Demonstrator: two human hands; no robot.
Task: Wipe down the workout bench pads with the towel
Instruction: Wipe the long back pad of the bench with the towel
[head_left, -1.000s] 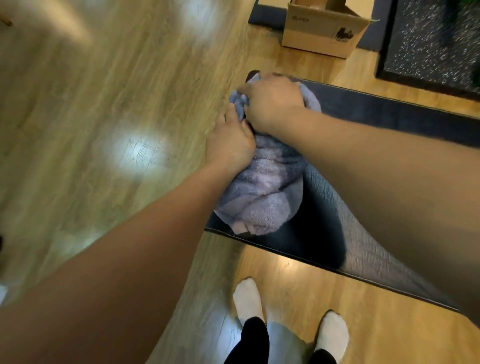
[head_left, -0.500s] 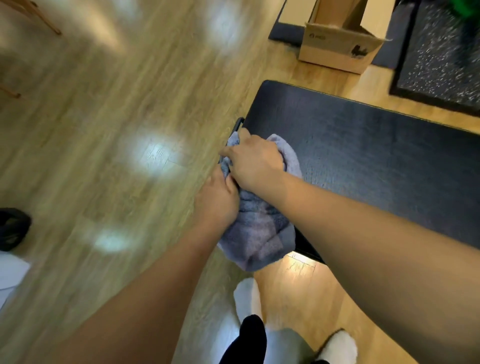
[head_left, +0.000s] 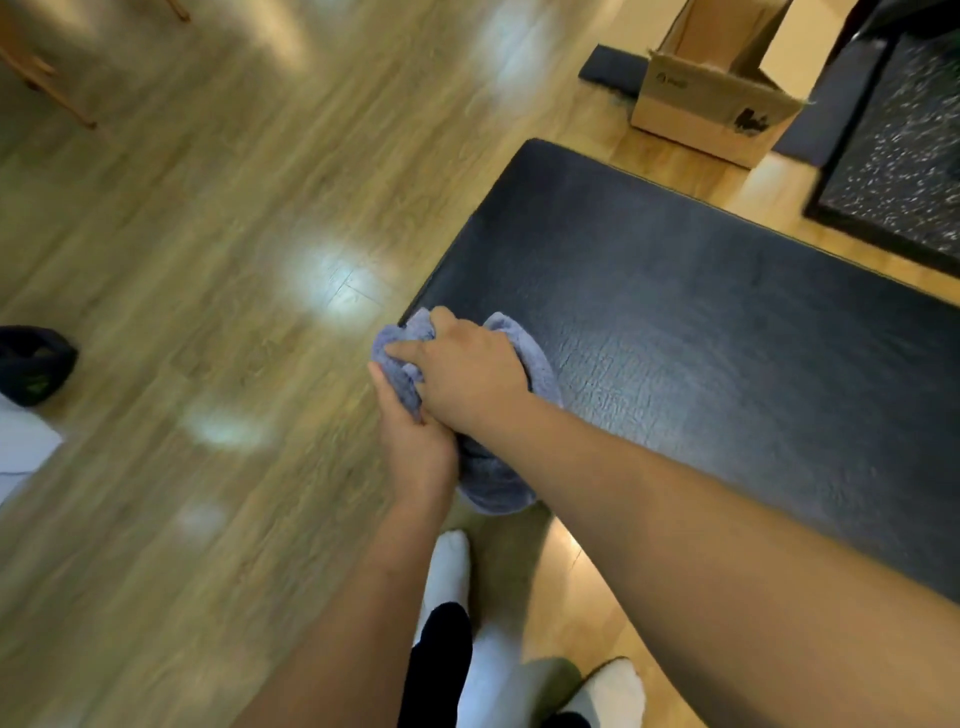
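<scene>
A black padded workout bench pad (head_left: 701, 322) runs from the middle of the view toward the right edge. A bunched grey-blue towel (head_left: 535, 364) lies over the pad's near left corner and hangs down its side. My right hand (head_left: 467, 374) presses on top of the towel and grips it. My left hand (head_left: 415, 447) holds the hanging part of the towel against the pad's left side edge. The towel's middle is hidden under both hands.
An open cardboard box (head_left: 711, 104) stands on the wooden floor beyond the bench. A speckled black mat (head_left: 898, 171) lies at the far right. A dark object (head_left: 31, 364) and white paper (head_left: 21, 447) lie at the left. My socked feet (head_left: 447, 571) stand below the bench.
Both hands have slid the towel from the pad's far end toward its near left corner. More of the bare pad now shows beyond the towel.
</scene>
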